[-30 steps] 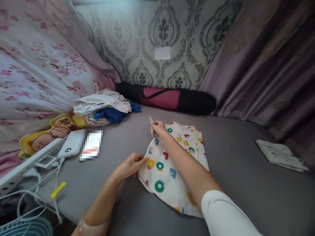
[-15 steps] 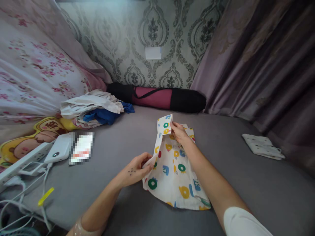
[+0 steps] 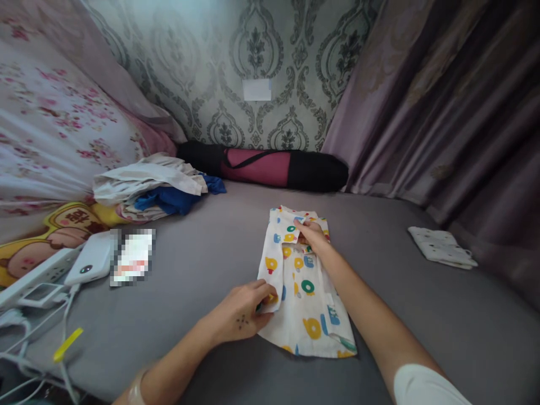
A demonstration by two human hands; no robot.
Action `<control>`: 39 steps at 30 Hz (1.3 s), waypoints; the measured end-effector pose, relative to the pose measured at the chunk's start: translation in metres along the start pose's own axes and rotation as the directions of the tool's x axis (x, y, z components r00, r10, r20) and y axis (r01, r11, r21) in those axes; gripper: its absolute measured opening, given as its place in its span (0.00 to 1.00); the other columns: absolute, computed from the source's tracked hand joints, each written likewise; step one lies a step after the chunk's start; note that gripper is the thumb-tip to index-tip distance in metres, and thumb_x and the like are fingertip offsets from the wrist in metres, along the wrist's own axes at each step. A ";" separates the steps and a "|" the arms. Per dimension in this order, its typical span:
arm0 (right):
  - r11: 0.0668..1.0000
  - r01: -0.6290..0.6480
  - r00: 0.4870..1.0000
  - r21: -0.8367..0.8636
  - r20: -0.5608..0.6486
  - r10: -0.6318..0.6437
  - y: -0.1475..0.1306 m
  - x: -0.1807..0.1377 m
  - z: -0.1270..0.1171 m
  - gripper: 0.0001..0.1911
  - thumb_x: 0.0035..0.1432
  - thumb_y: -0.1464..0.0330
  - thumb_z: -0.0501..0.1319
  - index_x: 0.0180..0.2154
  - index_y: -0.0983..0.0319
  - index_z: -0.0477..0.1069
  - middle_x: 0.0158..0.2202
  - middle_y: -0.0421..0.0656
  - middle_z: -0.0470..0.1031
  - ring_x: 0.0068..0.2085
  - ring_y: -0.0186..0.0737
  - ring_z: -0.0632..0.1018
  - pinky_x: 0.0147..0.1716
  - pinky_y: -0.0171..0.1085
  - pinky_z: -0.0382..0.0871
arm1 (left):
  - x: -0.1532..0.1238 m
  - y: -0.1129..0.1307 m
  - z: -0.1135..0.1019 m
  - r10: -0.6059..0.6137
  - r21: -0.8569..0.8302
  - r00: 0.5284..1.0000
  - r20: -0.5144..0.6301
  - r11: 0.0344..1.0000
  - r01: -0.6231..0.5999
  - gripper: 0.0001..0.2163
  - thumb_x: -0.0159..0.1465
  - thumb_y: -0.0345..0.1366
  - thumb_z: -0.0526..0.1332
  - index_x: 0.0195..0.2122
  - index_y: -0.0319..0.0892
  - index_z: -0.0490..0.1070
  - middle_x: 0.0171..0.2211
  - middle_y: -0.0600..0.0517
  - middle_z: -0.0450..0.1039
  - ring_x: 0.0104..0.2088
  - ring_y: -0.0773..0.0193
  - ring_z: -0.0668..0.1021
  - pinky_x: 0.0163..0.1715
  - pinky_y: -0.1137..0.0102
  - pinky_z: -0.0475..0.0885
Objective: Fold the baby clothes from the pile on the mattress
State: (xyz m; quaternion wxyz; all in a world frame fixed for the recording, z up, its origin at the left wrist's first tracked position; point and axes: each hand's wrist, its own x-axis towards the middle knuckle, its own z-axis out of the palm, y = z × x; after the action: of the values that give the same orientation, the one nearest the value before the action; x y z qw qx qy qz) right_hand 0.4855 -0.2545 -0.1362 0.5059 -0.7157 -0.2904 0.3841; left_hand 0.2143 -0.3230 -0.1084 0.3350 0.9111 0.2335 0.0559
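Note:
A small white garment point(image 3: 295, 323) with yellow, green and blue prints lies on the grey bed in front of me, its left side turned over toward the middle in a strip. My left hand point(image 3: 247, 309) is closed on the lower end of that strip, fingers over it and thumb low by the cloth. Near the top, my right hand point(image 3: 313, 236) pinches the upper part of the strip, thumb on top and the other fingers partly hidden under cloth. The right side also looks folded inward, partly covered by my right forearm.
A folded white cloth point(image 3: 442, 247) lies at the right on the grey bed sheet point(image 3: 392, 315). Heaped clothes point(image 3: 156, 183) sit at the back left. Against the wall rests a black and maroon long bag point(image 3: 257, 167). A power bank point(image 3: 90, 259), power strip point(image 3: 42, 274) and cables are at left.
The garment's left side has come over to the right and now lies flatter. Both hands keep hold; the left moved slightly right and the right lowered the top corner. The view shifted slightly.

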 end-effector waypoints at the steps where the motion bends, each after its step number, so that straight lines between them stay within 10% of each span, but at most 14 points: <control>1: 0.997 0.030 0.999 -0.065 -0.031 -0.032 0.001 0.000 0.000 0.10 0.57 0.66 0.61 0.41 0.64 0.70 0.28 0.41 0.78 0.28 0.38 0.79 0.30 0.35 0.74 | 0.000 0.000 0.000 0.012 0.018 1.000 0.004 1.000 -0.012 0.11 0.60 0.32 0.58 0.44 0.44 0.67 0.39 0.51 0.70 0.35 0.65 0.73 0.35 0.72 0.64; 6: 0.834 0.149 0.946 -0.531 -0.168 -0.276 0.005 0.001 -0.007 0.30 0.54 0.68 0.62 0.58 0.64 0.60 0.38 0.45 0.79 0.42 0.44 0.79 0.43 0.38 0.71 | 0.001 -0.002 0.002 0.069 0.061 0.998 -0.001 0.996 -0.069 0.09 0.63 0.30 0.55 0.44 0.44 0.68 0.40 0.50 0.71 0.37 0.64 0.74 0.37 0.72 0.65; 17: 0.446 0.120 0.934 -0.887 -0.051 -0.353 -0.006 -0.019 -0.008 0.24 0.62 0.69 0.53 0.59 0.65 0.60 0.50 0.56 0.72 0.50 0.52 0.75 0.47 0.44 0.66 | 0.000 -0.004 0.002 0.162 0.099 0.986 0.033 0.981 -0.164 0.12 0.62 0.25 0.53 0.43 0.45 0.70 0.40 0.50 0.72 0.39 0.64 0.75 0.39 0.73 0.66; 24: 0.139 0.536 0.771 -0.833 0.416 -0.482 -0.009 -0.002 0.022 0.26 0.68 0.65 0.45 0.65 0.65 0.57 0.69 0.50 0.52 0.68 0.47 0.53 0.66 0.46 0.41 | -0.002 -0.002 -0.002 0.159 0.108 0.983 0.094 0.980 -0.169 0.14 0.57 0.24 0.55 0.42 0.45 0.68 0.39 0.51 0.72 0.37 0.64 0.75 0.36 0.74 0.66; 39: 0.211 0.474 0.876 -0.855 0.434 -0.209 -0.002 0.021 0.037 0.33 0.69 0.57 0.40 0.69 0.66 0.48 0.71 0.49 0.43 0.70 0.47 0.46 0.66 0.51 0.36 | -0.007 0.001 -0.011 0.147 0.054 0.978 0.150 0.986 -0.157 0.07 0.56 0.27 0.58 0.35 0.45 0.68 0.34 0.53 0.73 0.32 0.65 0.74 0.30 0.74 0.62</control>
State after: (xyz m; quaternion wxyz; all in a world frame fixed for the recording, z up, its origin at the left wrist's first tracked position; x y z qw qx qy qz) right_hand 0.4656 -0.2183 -0.1466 0.0214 -0.7407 -0.6649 0.0936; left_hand 0.2052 -0.3205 -0.0992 0.3160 0.9384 0.1397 0.0070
